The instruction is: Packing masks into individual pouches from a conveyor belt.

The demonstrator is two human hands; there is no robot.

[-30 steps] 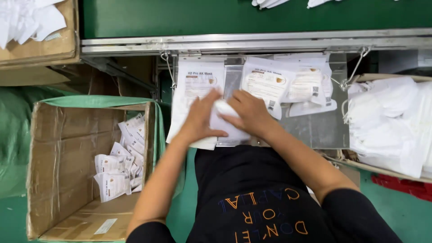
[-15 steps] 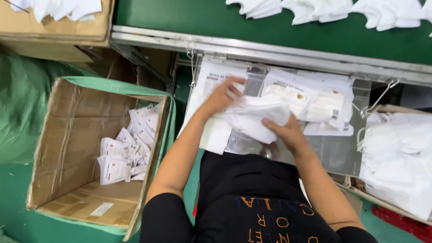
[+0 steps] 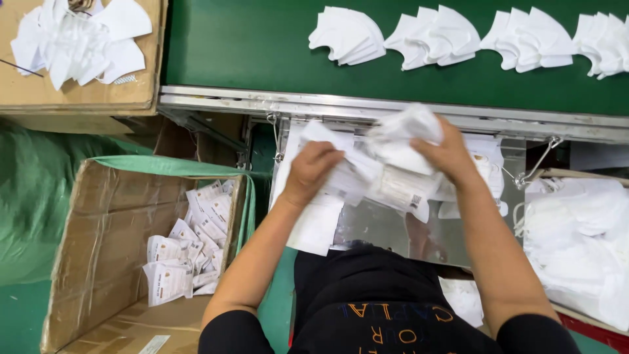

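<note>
Left hand (image 3: 311, 172) and right hand (image 3: 449, 152) grip, seemingly, packaged masks (image 3: 386, 172).

White folded mask (image 3: 406, 134) entering printed clear pouch (image 3: 383, 183), tilted.

Green conveyor belt (image 3: 262, 46) with metal rail (image 3: 393, 108), cardboard box (image 3: 98, 262) over green floor (image 3: 19, 321).

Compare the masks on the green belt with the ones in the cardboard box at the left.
The belt masks are bare white, fanned in separate stacks along a row. The box masks are sealed in flat printed pouches, piled loosely against one wall. Both lots are white and folded flat.
</note>
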